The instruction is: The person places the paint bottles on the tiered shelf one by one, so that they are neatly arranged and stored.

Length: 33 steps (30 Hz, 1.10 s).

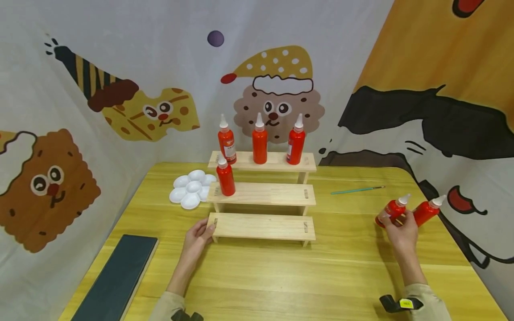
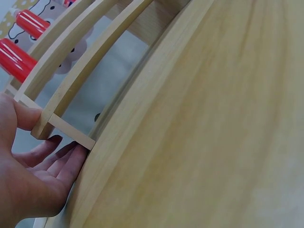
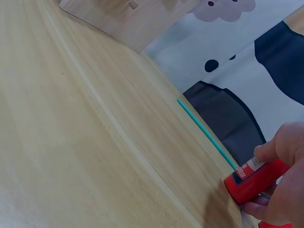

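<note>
My right hand grips a red squeeze paint bottle with a white pointed cap, at the right side of the table. In the right wrist view, the thumb lies on the label side of this bottle and the fingers curl round beneath. A second red bottle stands just right of that hand. My left hand pinches the left end of the lowest step of a three-step wooden display rack, thumb above and fingers below. Three red bottles stand on the top step; another bottle occupies the middle step's left end.
A white flower-shaped palette lies left of the rack, partly behind its edge. To the rack's right is a thin teal paintbrush. A dark flat book-like thing lies at the table's left edge. Printed cloth hangs behind the table.
</note>
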### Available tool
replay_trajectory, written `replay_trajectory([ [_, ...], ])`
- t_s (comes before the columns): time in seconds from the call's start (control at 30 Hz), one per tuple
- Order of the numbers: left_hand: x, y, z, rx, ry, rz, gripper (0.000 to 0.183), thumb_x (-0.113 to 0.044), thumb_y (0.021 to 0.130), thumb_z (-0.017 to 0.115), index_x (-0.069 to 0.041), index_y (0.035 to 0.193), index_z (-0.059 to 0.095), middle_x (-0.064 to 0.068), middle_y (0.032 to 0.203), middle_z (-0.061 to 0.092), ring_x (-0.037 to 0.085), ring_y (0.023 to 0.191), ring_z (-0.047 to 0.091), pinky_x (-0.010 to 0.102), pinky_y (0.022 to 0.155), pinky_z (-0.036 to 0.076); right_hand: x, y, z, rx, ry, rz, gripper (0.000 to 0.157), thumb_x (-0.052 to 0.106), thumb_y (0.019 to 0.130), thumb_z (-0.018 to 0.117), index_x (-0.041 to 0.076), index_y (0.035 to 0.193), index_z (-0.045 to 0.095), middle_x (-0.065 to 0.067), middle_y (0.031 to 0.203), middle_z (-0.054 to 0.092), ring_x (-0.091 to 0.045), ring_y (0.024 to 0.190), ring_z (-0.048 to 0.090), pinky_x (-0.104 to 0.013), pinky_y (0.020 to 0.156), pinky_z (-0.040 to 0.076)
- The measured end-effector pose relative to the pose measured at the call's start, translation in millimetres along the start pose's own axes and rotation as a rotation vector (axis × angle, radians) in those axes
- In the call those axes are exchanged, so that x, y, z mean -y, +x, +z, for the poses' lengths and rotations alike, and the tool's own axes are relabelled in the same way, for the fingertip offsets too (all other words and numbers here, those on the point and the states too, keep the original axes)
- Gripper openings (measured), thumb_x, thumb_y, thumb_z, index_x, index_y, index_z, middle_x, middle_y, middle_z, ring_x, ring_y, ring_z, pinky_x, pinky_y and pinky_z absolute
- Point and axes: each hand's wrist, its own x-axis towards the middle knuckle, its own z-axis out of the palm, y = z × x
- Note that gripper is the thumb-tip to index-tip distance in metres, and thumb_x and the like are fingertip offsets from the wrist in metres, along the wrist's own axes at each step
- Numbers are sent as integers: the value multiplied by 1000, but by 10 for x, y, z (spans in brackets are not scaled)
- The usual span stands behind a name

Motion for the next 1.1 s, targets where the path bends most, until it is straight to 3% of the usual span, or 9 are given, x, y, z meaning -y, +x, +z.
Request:
replay_trajectory([
  [0.1, -1, -3, -6, 1, 2, 4, 50, -15, 102, 62, 10, 143, 48, 34, 141, 54, 3, 100, 63, 17, 84, 56, -5, 6, -3, 9, -10, -14, 56, 17, 100, 60, -1, 148, 40, -29, 144, 51, -15, 101, 58, 0, 64, 38],
  [0.23, 0, -13, -2, 0, 2, 0, 47, -13, 102, 61, 8, 142, 49, 34, 140, 55, 5, 100, 64, 17, 84, 57, 6, -8, -13, 23, -14, -29, 56, 16, 100, 59, -1, 149, 39, -30, 145, 51, -34, 115, 57, 1, 64, 38],
  [0.33, 2, -5, 2, 0, -1, 4, 46, -13, 102, 61, 8, 142, 50, 34, 140, 55, 6, 102, 65, 18, 86, 58, 50, -24, -18, 12, -17, -33, 55, 18, 100, 60, 1, 149, 41, -27, 144, 53, -35, 119, 57, -1, 68, 41],
  [0.47, 1, 1, 2, 0, -4, 14, 47, -14, 102, 61, 9, 142, 49, 33, 140, 55, 7, 102, 65, 20, 86, 58, 143, -44, -24, 16, -28, -47, 55, 24, 101, 61, 6, 150, 42, -22, 147, 54, -35, 126, 57, -18, 93, 54],
  [0.57, -5, -3, 3, -2, -5, 14, 46, -13, 102, 60, 9, 142, 49, 33, 139, 55, 6, 101, 65, 20, 86, 58, 226, -72, -31, 42, -30, -65, 56, 27, 102, 60, 7, 151, 41, -21, 150, 51, -38, 131, 54, -37, 107, 52],
  [0.63, -7, -8, 3, -4, -2, 11, 45, -12, 102, 60, 8, 141, 50, 33, 139, 56, 5, 100, 64, 20, 86, 58, 289, -94, -33, 55, -18, -74, 56, 27, 102, 60, 8, 151, 41, -21, 151, 50, -39, 132, 53, -36, 106, 53],
  [0.8, -25, -20, 2, -1, -2, 12, 47, -14, 102, 61, 9, 142, 49, 33, 140, 55, 8, 103, 65, 20, 87, 58, 449, -154, -21, 68, 11, -115, 53, 27, 101, 62, 15, 150, 45, -18, 149, 52, -26, 125, 58, -8, 86, 51],
  [0.93, -29, -25, 3, -2, -8, 20, 47, -15, 102, 61, 9, 141, 50, 33, 140, 55, 10, 105, 65, 21, 88, 58, 571, -211, -9, 97, 12, -156, 54, 30, 101, 62, 17, 151, 44, -17, 148, 52, -13, 117, 57, -4, 81, 49],
  [1.1, -22, -2, 4, -11, -3, 21, 45, -13, 101, 62, 8, 139, 52, 33, 137, 57, 11, 103, 65, 23, 88, 59, 734, -291, 11, 134, 7, -212, 55, 32, 101, 62, 17, 151, 43, -15, 147, 52, -12, 119, 57, -5, 83, 49],
])
